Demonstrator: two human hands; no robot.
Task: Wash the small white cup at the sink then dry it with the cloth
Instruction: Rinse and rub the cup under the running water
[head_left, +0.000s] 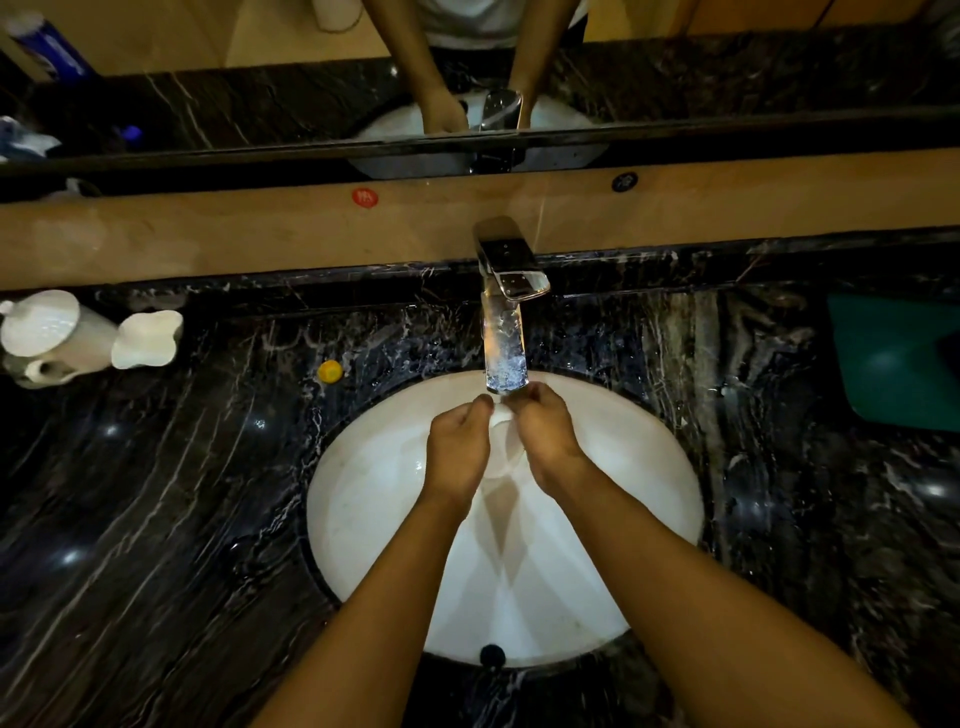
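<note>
The small white cup (502, 418) is mostly hidden between my two hands, over the white oval sink (363, 499). My left hand (458, 451) grips its left side and my right hand (546, 435) its right side. Both hands hold it just under the spout of the chrome faucet (506, 291), where water streams down onto it. A teal cloth (898, 358) lies on the counter at the far right, well away from both hands.
Dark marbled counter (182, 493) surrounds the basin. A white teapot (52, 338) and a white lobed dish (148, 338) stand at the far left. A small yellow object (330, 371) lies near the basin's left rim. A mirror (260, 104) runs along the back.
</note>
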